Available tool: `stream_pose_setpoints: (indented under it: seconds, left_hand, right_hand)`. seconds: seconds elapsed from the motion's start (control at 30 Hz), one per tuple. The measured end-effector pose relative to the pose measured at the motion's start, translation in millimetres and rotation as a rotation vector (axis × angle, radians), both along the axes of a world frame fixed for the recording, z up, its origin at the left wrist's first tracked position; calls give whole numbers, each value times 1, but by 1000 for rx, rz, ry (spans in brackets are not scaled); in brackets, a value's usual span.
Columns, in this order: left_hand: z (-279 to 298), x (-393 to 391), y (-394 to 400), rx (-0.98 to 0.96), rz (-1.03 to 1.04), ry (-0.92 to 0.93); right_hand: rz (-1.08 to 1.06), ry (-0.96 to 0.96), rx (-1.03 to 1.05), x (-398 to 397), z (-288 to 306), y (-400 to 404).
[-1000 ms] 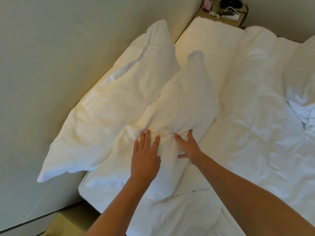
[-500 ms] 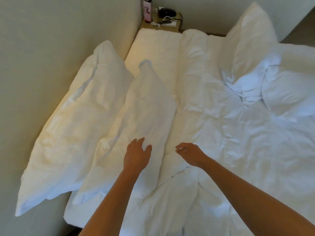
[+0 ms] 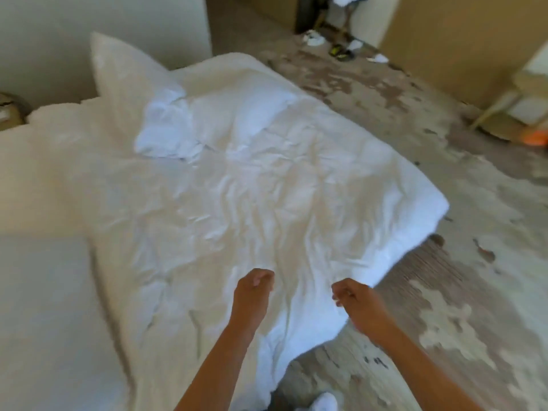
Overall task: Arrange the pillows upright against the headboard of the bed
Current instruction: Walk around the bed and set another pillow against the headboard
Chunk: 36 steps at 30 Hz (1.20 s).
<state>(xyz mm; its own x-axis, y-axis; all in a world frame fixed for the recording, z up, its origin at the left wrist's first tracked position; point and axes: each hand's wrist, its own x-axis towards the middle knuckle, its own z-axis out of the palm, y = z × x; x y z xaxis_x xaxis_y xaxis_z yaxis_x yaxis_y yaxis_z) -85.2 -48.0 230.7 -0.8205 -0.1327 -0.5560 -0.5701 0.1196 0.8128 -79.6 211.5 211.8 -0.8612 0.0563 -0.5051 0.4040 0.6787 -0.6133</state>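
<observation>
The frame is blurred. A white pillow (image 3: 118, 75) leans tilted at the far side of the bed, by the wall. A second white pillow (image 3: 240, 114) lies flat beside it, with a crumpled white cloth (image 3: 166, 129) between them. Another white pillow (image 3: 44, 307) fills the lower left edge. The wrinkled white duvet (image 3: 237, 203) covers the bed. My left hand (image 3: 252, 292) and my right hand (image 3: 353, 298) hover over the near part of the duvet, fingers loosely curled, holding nothing.
Patterned carpet (image 3: 444, 232) runs along the bed's right side. Shoes (image 3: 341, 51) lie by the far wall. A pale chair (image 3: 527, 93) with an orange thing (image 3: 535, 138) under it stands at the right edge. A nightstand (image 3: 9, 111) shows far left.
The view has swung right, away from the two pillows at the wall, toward the other pillows and the floor. Both hands left the front pillow and now hang loosely curled over the duvet.
</observation>
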Motion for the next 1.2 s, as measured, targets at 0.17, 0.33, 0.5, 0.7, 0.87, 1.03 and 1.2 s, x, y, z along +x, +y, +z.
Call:
stream_pose_setpoints:
  seconds: [0.17,0.33,0.5,0.7,0.87,1.03,1.2]
  left_hand:
    - [6,-4,180,136,-200,-71]
    - [14,4,306,149,-345,-105]
    - [5,0,375,66,-442,-101]
    - [-19,-58,449,0,-452,-137]
    - [-26,-143,546,24,-490,-145]
    - [-9,-227,671,95,-610,-136]
    - [9,-310,793,135,-721,-67]
  right_hand:
    - [-320,-2,85,103,-12,162]
    - [-512,-29,13,166,-24,262]
    - [-589,12,-72,148,-29,326]
    - [-606,147,-123,40,-13,409]
    - [-634,186,-100,-46,6,494]
    - [-713,143,-73,-95,14,580]
    - [-829,90,-43,-130,3,670]
